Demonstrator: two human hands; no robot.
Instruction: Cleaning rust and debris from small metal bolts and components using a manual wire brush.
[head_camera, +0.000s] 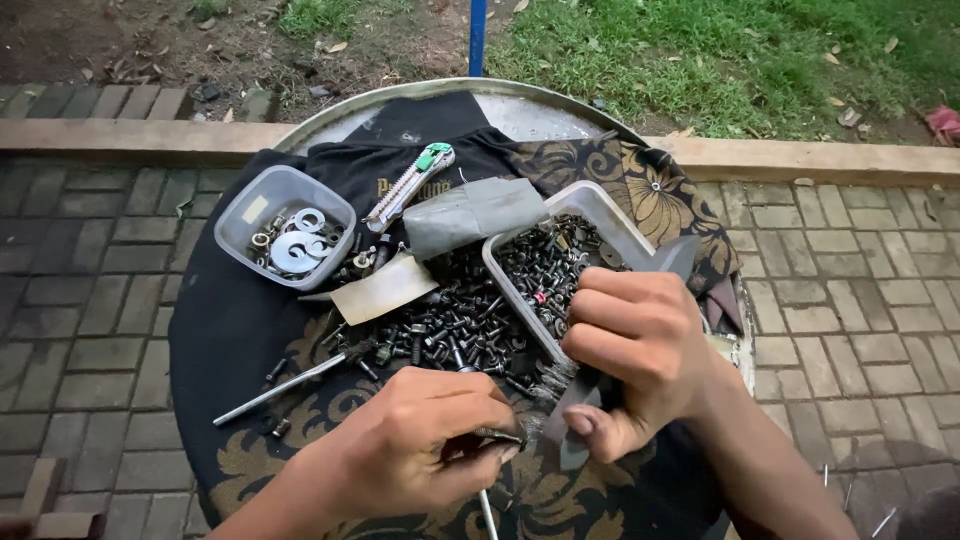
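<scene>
Two clear plastic tubs sit on a round metal table (520, 108) draped with a black cloth (225, 330) patterned in gold.

- Small tub (247, 205), upper left: rounded corners, a pale rectangular label on its wall, holds silver washers and rings (298, 246).
- Larger rectangular tub (600, 215), centre right, tilted: filled with dark screws (545, 268); more of the same screws lie spilled in a heap (445, 325) on the cloth just beside it.
- Utility knife (408, 186), silver body with green slider, lies diagonally between the tubs.
- Grey folded sheet (470, 212) overlaps the larger tub's left corner; a tan card piece (382, 290) lies below it.
- Long metal rod (285, 385) lies slantwise at lower left of the heap.

Left hand (425, 440): palm down, fingers curled tight, pinching a small dark metal piece (497, 435) above a thin metal shaft (487, 510) near the table's near edge.

Right hand (635, 355): knuckles up, fingers folded closed around a grey strip (578, 405), thumb pressed along it, resting against the near edge of the larger tub and close to the left hand.

Brick paving (90, 290) surrounds the table; grass (700, 50) lies beyond a kerb.
</scene>
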